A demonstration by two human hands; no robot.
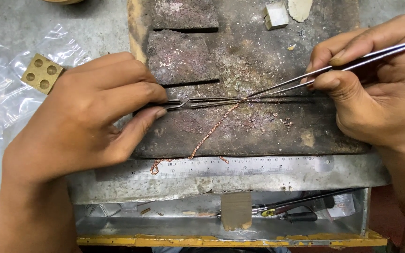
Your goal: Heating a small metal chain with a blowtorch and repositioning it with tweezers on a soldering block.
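Thin steel tweezers (pixel 202 101) are pinched in the left hand (pixel 85 117), fingers (pixel 148 115) clamped on the handle end. A second, longer pair of tweezers (pixel 333 68) is gripped in the right hand (pixel 376 89), fingers closed around the shafts. Both tips are met on a twisted copper-coloured chain (pixel 212 131), laid diagonally across a charred, pitted soldering block (pixel 268 136). A steel ruler (pixel 240 167) is seen along the worktop (pixel 94 28) edge. A drilled brass cube (pixel 42 73) and crinkled clear plastic (pixel 1 103) are lying at left.
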